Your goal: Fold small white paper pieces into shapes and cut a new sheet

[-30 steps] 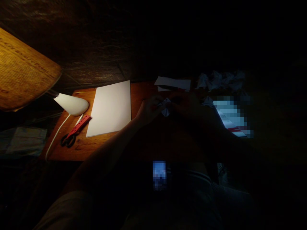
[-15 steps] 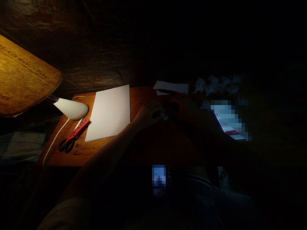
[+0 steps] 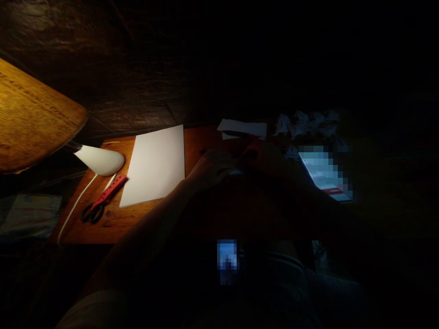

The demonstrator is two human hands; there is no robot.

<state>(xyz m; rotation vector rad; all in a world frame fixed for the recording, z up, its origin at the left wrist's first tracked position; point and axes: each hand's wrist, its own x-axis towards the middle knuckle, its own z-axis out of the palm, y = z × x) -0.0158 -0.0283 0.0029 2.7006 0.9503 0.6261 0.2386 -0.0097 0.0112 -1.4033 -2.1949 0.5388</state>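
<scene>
In the dim middle of the table, my left hand [image 3: 213,168] has its fingers curled against a small piece of white paper [image 3: 235,172]. My right hand [image 3: 259,158] is close on the other side, its fingers bent in toward the same paper. Deep shadow covers the right fingers, and most of the paper is hidden between the hands. Beyond them lie white paper pieces [image 3: 252,130] with a dark, narrow object [image 3: 235,134] across them. Several small folded paper shapes [image 3: 302,124] are grouped at the back right.
Left of my hands lies a stack of white sheets [image 3: 156,167]. Scissors with black handles and a red cover [image 3: 109,193] rest beside a lamp base [image 3: 103,161] and its cord. The yellow lampshade [image 3: 37,119] overhangs the left. A lit screen [image 3: 317,167] stands at the right.
My hands have closed in slightly around the small paper, and the left fingers now cover more of it. The whole view has shifted a little.
</scene>
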